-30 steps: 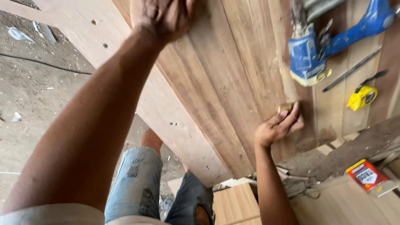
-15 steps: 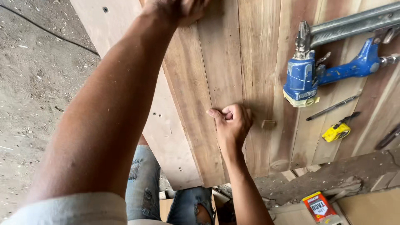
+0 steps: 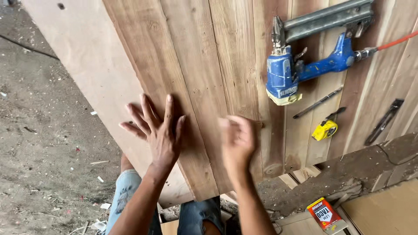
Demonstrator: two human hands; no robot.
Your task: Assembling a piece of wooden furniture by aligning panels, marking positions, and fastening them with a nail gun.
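The wooden panel point(image 3: 204, 65) of joined boards lies across the bench in front of me, its near end over my knees. My left hand point(image 3: 156, 130) rests flat on it near that end, fingers point(image 3: 167, 109) spread wide apart and pressed to the wood. My right hand point(image 3: 237, 141) is just beside it above the same boards — blurred, its fingers curled loosely inward, and I cannot tell whether they hold anything. Further up the panel lies a blue nail gun point(image 3: 305, 61) with an orange hose point(image 3: 398, 41) at its handle. Below it sit a dark pencil-like rod point(image 3: 318, 103) and a yellow tape measure point(image 3: 325, 129), close together. A red and yellow tin point(image 3: 325, 214) sits lower down at the right, off the panel.
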